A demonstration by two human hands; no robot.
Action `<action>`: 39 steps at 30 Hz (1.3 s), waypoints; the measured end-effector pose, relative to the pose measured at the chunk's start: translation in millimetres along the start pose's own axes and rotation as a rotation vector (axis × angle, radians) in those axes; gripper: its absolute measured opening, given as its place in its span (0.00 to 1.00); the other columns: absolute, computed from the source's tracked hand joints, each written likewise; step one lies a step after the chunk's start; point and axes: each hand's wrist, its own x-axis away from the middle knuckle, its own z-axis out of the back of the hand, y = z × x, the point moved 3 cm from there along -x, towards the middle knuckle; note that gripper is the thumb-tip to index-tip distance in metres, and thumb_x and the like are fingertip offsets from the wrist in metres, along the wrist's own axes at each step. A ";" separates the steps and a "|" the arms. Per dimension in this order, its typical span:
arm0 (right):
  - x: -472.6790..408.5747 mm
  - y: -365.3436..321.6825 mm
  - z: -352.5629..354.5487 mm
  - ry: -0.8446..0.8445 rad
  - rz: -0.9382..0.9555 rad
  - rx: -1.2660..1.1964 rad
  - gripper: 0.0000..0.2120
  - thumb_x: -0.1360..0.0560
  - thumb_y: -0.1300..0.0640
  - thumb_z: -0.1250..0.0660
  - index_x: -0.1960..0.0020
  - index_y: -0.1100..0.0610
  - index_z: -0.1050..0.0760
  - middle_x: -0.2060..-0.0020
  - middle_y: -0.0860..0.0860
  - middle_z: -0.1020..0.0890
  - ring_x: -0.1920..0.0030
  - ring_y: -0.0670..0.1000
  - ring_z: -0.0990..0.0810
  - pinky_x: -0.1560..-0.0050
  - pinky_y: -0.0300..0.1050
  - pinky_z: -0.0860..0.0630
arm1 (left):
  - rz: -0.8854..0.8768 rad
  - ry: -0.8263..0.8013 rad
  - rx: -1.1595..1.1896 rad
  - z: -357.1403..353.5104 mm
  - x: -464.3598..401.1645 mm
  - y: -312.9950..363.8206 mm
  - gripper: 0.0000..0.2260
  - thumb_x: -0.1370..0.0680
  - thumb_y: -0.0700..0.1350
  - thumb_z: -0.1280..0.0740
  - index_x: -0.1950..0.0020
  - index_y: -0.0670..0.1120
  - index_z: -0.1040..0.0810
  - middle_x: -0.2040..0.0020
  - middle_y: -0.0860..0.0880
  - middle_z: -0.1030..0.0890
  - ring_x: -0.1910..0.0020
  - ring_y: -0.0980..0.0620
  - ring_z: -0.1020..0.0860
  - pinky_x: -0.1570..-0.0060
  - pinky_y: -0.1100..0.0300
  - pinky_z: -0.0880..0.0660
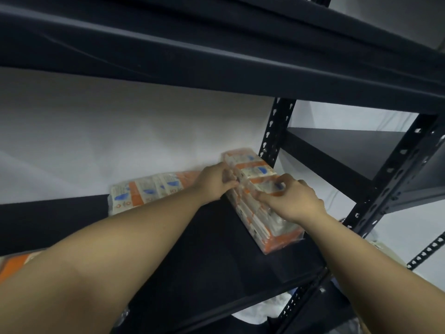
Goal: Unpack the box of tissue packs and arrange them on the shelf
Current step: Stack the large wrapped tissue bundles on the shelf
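On the black shelf board [212, 239] an orange-and-white bundle of tissue packs [267, 220] lies lengthwise at the right end, near the upright post. My left hand [214, 182] grips its far left edge, fingers curled. Over the bundle's top my right hand [292, 197] pinches the clear wrap. A second bundle [149, 191] lies against the white back wall, left of my hands. At the far left edge, behind my left forearm, an orange corner of another pack [14, 261] shows.
A black shelf [216, 56] hangs low overhead. Perforated black posts [277, 131] [390, 177] stand at the right end, with a neighbouring shelf [349, 145] beyond. White material [250, 312] lies below the shelf.
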 end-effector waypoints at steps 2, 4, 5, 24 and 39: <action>-3.8 -2.9 1.3 -0.009 0.031 -0.010 0.50 0.43 0.14 0.41 0.29 0.41 0.32 0.37 0.49 0.25 0.38 0.58 0.23 0.35 0.61 0.26 | -0.017 0.007 -0.018 0.4 3.9 0.7 0.20 0.22 0.52 0.26 0.32 0.47 0.22 0.37 0.49 0.18 0.39 0.49 0.20 0.41 0.56 0.24; -10.5 -6.3 3.1 -0.018 0.065 -0.008 0.49 0.42 0.14 0.40 0.29 0.42 0.31 0.37 0.50 0.23 0.38 0.57 0.22 0.36 0.59 0.24 | -0.011 -0.011 -0.039 0.0 8.4 0.7 0.23 0.22 0.55 0.26 0.30 0.47 0.22 0.38 0.50 0.18 0.40 0.50 0.20 0.40 0.54 0.23; -15.9 -7.3 3.2 -0.024 0.085 0.001 0.49 0.40 0.15 0.40 0.29 0.43 0.30 0.37 0.50 0.22 0.38 0.57 0.22 0.37 0.57 0.23 | -0.005 -0.032 -0.045 -1.0 10.8 -0.2 0.24 0.23 0.57 0.26 0.30 0.48 0.22 0.38 0.51 0.18 0.40 0.51 0.19 0.40 0.55 0.23; -55.0 -21.2 0.4 -0.061 0.128 -0.040 0.48 0.33 0.23 0.36 0.22 0.51 0.33 0.34 0.51 0.20 0.41 0.54 0.20 0.49 0.48 0.25 | -0.025 -0.073 -0.039 -10.8 22.3 0.6 0.22 0.22 0.61 0.29 0.30 0.56 0.22 0.33 0.55 0.19 0.35 0.53 0.22 0.39 0.59 0.28; -38.1 -12.9 18.0 -0.064 0.180 -0.185 0.35 0.25 0.34 0.30 0.24 0.50 0.33 0.44 0.47 0.20 0.50 0.49 0.22 0.53 0.45 0.27 | 0.004 -0.071 -0.098 -8.0 29.7 8.9 0.25 0.22 0.63 0.30 0.28 0.54 0.24 0.32 0.53 0.19 0.34 0.51 0.22 0.38 0.58 0.28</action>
